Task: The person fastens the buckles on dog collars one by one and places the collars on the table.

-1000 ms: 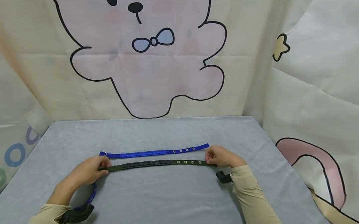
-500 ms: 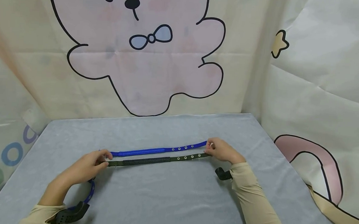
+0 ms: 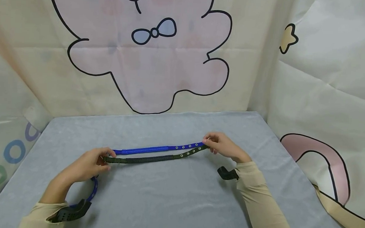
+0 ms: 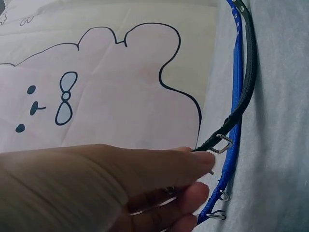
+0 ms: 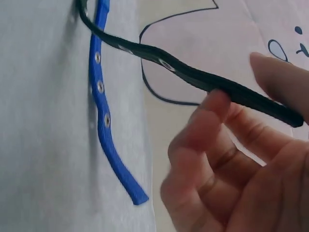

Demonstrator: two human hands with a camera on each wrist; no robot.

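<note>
We hold a dark green strap by its ends above the desk: our left hand pinches the buckle end, our right hand grips the holed end, seemingly to keep it extended. A blue strap lies just beyond.

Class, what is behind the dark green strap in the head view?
The blue strap, then grey cloth; the left hand hides the blue strap's left end.

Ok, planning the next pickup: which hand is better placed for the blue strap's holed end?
Probably the right hand, though it holds the green strap: the blue strap's holed end is near its fingers, the left hand at the opposite end.
</note>
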